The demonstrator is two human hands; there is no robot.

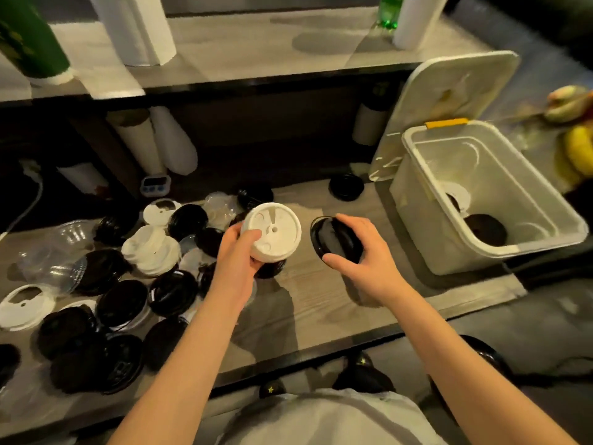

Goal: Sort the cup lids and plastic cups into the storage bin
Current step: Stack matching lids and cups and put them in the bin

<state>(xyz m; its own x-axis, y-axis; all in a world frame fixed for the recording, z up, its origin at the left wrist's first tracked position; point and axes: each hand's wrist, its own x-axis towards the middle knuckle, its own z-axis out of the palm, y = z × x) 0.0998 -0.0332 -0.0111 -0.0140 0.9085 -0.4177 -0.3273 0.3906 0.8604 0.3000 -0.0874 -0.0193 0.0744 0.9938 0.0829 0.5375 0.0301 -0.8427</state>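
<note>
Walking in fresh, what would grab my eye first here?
Two hands at the centre: the left hand holds up a white lid, the right hand grips a black lid. To their left a heap of black, white and clear lids litters the table; on the right stands an open storage bin with a few lids inside.

The wooden table (321, 303) carries scattered lids (122, 303), clear cups (61, 248) and an open storage bin (417, 226).

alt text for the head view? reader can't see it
A person's left hand holds a white lid and the right hand a black lid over a wooden table. More black, white and clear lids lie scattered on the left; an open bin on the right has a few lids inside.
</note>
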